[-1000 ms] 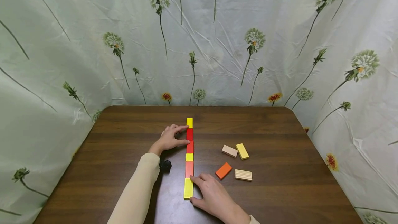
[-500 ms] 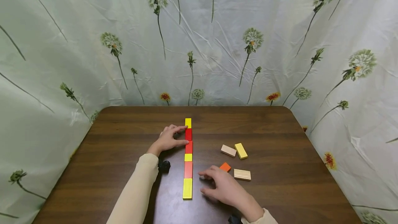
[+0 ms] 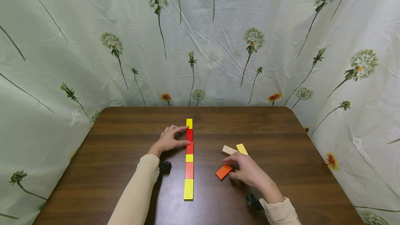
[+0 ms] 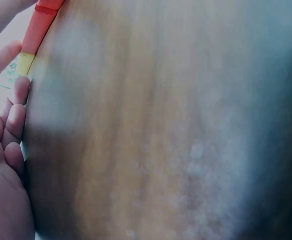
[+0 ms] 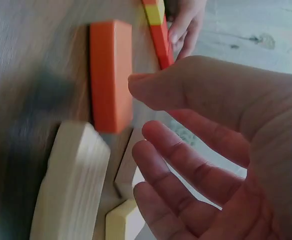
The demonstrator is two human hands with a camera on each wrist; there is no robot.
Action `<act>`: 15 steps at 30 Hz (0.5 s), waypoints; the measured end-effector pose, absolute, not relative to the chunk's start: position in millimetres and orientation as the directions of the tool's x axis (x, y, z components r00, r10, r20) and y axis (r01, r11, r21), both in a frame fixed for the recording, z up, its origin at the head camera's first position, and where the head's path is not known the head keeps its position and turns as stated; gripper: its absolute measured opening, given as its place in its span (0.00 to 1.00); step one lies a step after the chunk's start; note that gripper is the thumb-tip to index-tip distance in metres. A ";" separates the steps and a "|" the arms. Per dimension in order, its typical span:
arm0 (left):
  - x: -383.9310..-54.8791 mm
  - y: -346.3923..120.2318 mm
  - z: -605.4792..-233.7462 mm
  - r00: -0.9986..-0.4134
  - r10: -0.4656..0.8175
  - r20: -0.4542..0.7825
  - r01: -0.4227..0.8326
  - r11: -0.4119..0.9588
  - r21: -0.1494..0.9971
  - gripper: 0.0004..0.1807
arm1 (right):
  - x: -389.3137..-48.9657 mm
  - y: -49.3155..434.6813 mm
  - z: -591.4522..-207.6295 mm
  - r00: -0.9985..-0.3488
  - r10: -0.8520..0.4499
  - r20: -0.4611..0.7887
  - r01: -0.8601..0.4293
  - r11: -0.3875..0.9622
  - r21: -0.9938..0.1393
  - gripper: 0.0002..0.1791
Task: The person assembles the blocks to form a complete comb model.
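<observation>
A straight row of flat blocks runs away from me: a yellow block (image 3: pixel 188 191) nearest, then a light red block (image 3: pixel 189 170), a short yellow block (image 3: pixel 189 158), two red blocks (image 3: pixel 189 149) and a yellow block (image 3: pixel 189 122) at the far end. My left hand (image 3: pixel 168 139) lies left of the row, index fingertip and thumb tip touching its far part. Right of the row, my right hand (image 3: pixel 250 171) hovers by an orange block (image 3: pixel 223 172), thumb and fingers apart, holding nothing. The right wrist view shows the orange block (image 5: pixel 110 75) close to the thumb tip.
Beyond the right hand lie a pale wooden block (image 3: pixel 229 150) and a loose yellow block (image 3: pixel 242 148). A ribbed wooden block (image 5: pixel 73 185), mostly covered by the hand in the head view, lies beside the orange one. A floral curtain (image 3: pixel 218 44) hangs behind the table (image 3: pixel 140 114).
My right hand has left the nearest yellow block and moved right, over to the orange block and the wooden blocks. The left hand stays in place on the row.
</observation>
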State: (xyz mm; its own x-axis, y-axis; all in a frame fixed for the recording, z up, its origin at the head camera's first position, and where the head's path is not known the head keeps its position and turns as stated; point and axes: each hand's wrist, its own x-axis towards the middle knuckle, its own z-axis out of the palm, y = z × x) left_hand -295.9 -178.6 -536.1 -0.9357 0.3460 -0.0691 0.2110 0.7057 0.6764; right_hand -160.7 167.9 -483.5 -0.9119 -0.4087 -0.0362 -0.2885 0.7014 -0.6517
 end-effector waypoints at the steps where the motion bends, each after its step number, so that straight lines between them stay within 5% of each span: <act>1: -295.7 -178.6 -535.8 -0.936 0.345 -0.070 0.209 0.705 0.677 0.42 | -162.0 169.9 -484.4 -0.916 -0.399 -0.044 -0.277 0.707 -0.651 0.24; 15: -296.9 -179.2 -537.0 -0.934 0.352 -0.061 0.223 0.706 0.672 0.42 | -173.9 174.9 -493.8 -0.927 -0.370 -0.063 -0.244 0.720 -0.649 0.20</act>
State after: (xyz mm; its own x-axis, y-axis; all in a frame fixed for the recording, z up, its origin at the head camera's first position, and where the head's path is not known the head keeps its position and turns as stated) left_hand -296.9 -179.2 -537.0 -0.9338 0.3525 -0.0608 0.2227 0.7061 0.6722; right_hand -173.9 174.9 -493.8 -0.9268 -0.3701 -0.0630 -0.2435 0.7204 -0.6494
